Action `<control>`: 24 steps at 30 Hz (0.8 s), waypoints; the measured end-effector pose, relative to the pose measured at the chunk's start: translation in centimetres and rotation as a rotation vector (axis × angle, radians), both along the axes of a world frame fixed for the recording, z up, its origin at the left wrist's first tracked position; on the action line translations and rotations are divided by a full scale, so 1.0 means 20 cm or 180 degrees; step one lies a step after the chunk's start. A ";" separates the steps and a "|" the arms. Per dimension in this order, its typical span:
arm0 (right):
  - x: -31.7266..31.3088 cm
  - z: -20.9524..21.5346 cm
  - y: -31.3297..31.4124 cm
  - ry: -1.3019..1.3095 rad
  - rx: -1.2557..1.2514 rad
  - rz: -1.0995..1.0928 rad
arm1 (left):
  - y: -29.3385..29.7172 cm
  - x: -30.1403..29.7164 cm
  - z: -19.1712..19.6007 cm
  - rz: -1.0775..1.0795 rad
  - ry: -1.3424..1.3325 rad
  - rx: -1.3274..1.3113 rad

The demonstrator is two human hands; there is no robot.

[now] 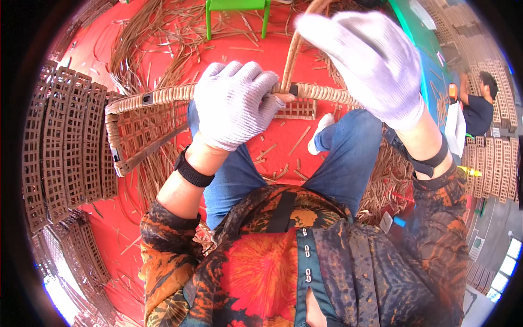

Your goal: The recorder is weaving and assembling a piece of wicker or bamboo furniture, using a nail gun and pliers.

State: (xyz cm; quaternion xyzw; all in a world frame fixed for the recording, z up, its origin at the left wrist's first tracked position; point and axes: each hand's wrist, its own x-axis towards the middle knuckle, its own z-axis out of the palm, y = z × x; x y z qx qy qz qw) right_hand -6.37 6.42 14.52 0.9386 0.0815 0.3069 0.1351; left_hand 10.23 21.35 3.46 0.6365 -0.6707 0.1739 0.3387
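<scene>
Both my hands wear white knit gloves. My left hand [234,103] is closed over the wrapped rim [169,94] of a brown woven rattan frame, which lies across my knees. The frame's open lattice side [155,117] shows to the left of that hand. A flat tan rattan strip [291,65] rises from the rim just right of my left fingers. Above and to the right, my right hand [370,62] is raised and slightly blurred, its fingers drawn together on the strip's upper part. The strip's far end leaves the top of the picture.
Stacks of brown lattice panels [68,147] stand at the left, with more stacked panels [493,166] at the right. Loose strips [139,46] litter the red floor [291,144]. A green stool [238,5] stands ahead. Another person [479,109] is at the far right.
</scene>
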 end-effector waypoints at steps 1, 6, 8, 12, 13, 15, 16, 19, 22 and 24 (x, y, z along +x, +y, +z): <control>0.02 -0.01 -0.02 -0.0107 -0.0312 0.0055 | 0.00 0.00 0.00 0.0026 0.0031 0.0053; 0.22 -0.11 -0.14 -0.0508 -0.0424 0.0051 | 0.02 0.00 0.00 0.0000 0.0038 0.0103; 0.25 -0.13 -0.18 -0.0566 -0.0632 0.0172 | 0.02 0.01 0.00 0.0019 0.0014 0.0089; 0.17 -0.14 -0.13 -0.0195 -0.0606 -0.0110 | 0.02 0.00 0.01 0.0044 -0.0008 0.0136; 0.13 -0.15 -0.09 0.0018 0.0827 -0.0145 | 0.02 0.00 0.00 0.0101 -0.0018 0.0206; 0.02 -0.14 -0.01 0.0596 0.3387 -0.0341 | 0.02 -0.02 0.01 0.0051 -0.0012 0.0155; -0.02 -0.14 0.01 0.0825 0.4293 -0.0297 | 0.02 -0.03 0.02 0.0024 0.0006 0.0144; -0.07 -0.15 0.06 0.0873 0.4987 -0.0436 | 0.03 -0.03 0.03 -0.0055 0.0049 0.0131; -0.07 -0.16 0.05 0.0873 0.4021 -0.0612 | 0.03 -0.01 0.02 -0.0037 0.0010 0.0179; -0.07 -0.16 0.03 0.1000 0.3684 -0.0824 | 0.03 -0.01 0.02 -0.0003 0.0002 0.0205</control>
